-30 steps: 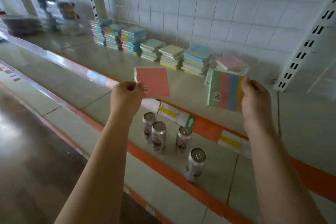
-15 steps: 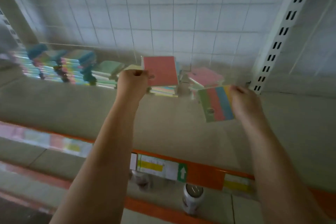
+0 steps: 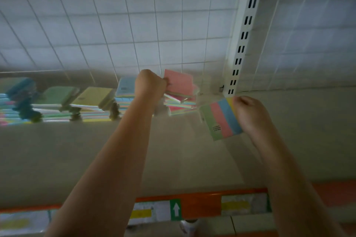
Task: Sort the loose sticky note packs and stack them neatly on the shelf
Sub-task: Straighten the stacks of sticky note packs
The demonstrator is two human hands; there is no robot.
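Note:
My left hand grips a pink sticky note pack by its left edge, holding it just above an untidy pile of pink-topped packs at the back of the shelf. My right hand pinches a striped pack of green, pink, blue and yellow bands by its right side, tilted above the shelf to the right of that pile. Stacks topped blue, yellow and green line the back wall to the left.
A white slotted upright rises at the back right, close to the pink pile. The shelf's orange front edge carries price labels and a green arrow tag. A can top shows on the level below. White tiled wall behind.
Both arms reached further back over the shelf. The pink pack moved right, from in front of the blue stack to above the pink pile; the striped pack stayed in my right hand.

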